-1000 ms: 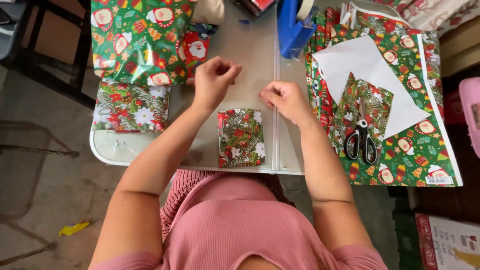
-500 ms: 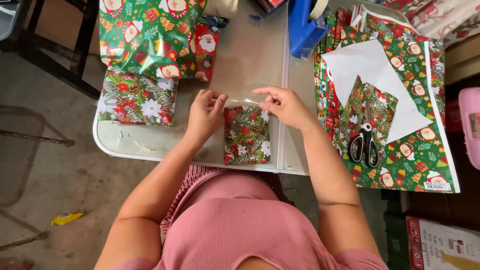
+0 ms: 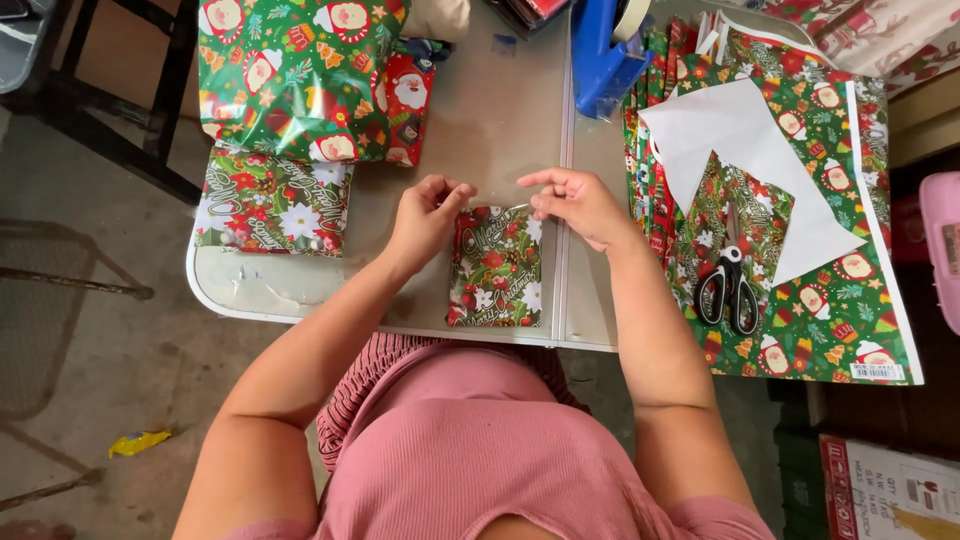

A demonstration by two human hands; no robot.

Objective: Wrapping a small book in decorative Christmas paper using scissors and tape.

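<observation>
On the grey folding table (image 3: 480,120), the left hand (image 3: 425,220) pinches with bent fingers the top left corner of the small flat parcel in green-red flowered paper (image 3: 495,268), and the right hand (image 3: 580,205), half closed, pinches a strip of clear tape (image 3: 515,207) at its top right corner, left of black-handled scissors (image 3: 728,285).

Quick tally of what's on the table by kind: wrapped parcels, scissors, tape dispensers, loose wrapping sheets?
Wrapped parcels: 4 (small parcel at both hands, floral parcel, big green parcel, red parcel)
Scissors: 1
Blue tape dispenser: 1
Wrapping paper pile: 1 stack; sheet count unclear
Total: 7
</observation>
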